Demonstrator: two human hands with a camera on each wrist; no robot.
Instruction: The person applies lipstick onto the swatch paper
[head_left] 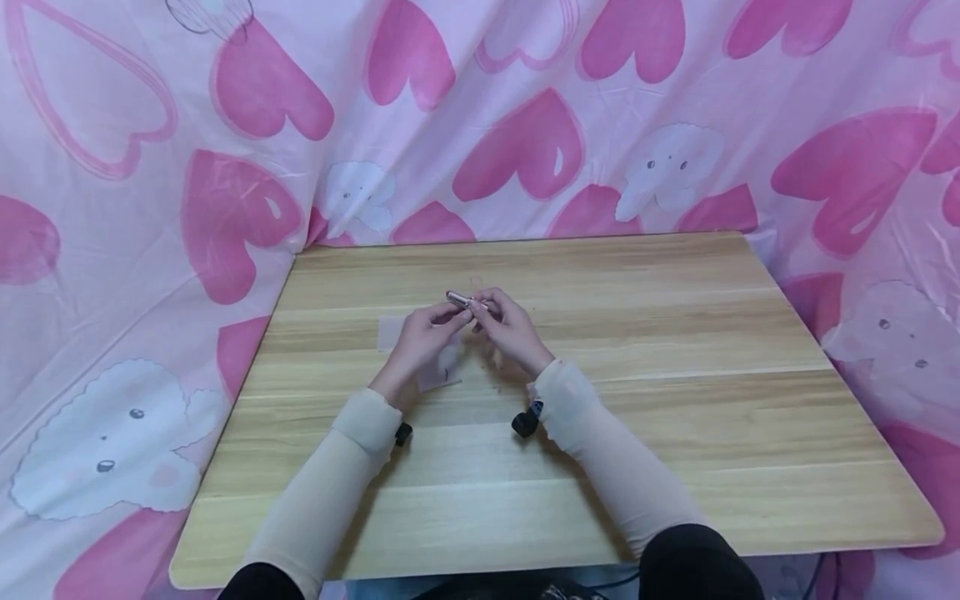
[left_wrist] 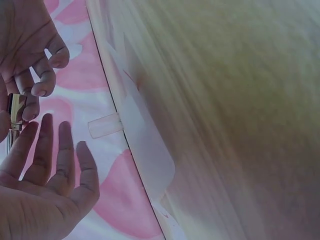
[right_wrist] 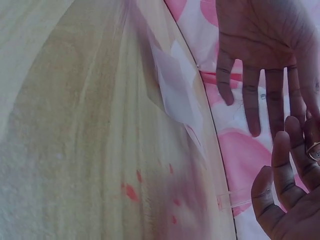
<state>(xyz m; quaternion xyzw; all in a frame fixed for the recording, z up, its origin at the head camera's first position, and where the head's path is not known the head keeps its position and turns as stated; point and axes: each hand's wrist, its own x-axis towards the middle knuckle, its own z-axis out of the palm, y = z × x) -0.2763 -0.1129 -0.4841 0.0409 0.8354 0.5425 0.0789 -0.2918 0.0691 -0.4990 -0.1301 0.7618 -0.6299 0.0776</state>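
A slim, shiny metallic lipstick [head_left: 457,298] with a reddish end is held up over the table, between both hands. My left hand [head_left: 423,337] pinches it from the left with thumb and forefinger. From the other side, my right hand [head_left: 517,333] grips it by the right end. Gold sections of the lipstick [left_wrist: 17,107] appear at the edge of the left wrist view, partly hidden by fingers. The other fingers of the left hand [left_wrist: 55,185] are spread loosely. In the right wrist view the right hand [right_wrist: 290,200] has relaxed outer fingers.
Pale paper sheets [right_wrist: 177,90] lie on the wooden table [head_left: 675,417] under and beside the left hand. A clear, pink-edged piece [left_wrist: 105,126] lies beyond the hands. Small red marks [right_wrist: 131,192] dot the tabletop. A heart-printed curtain [head_left: 517,150] surrounds the back and sides.
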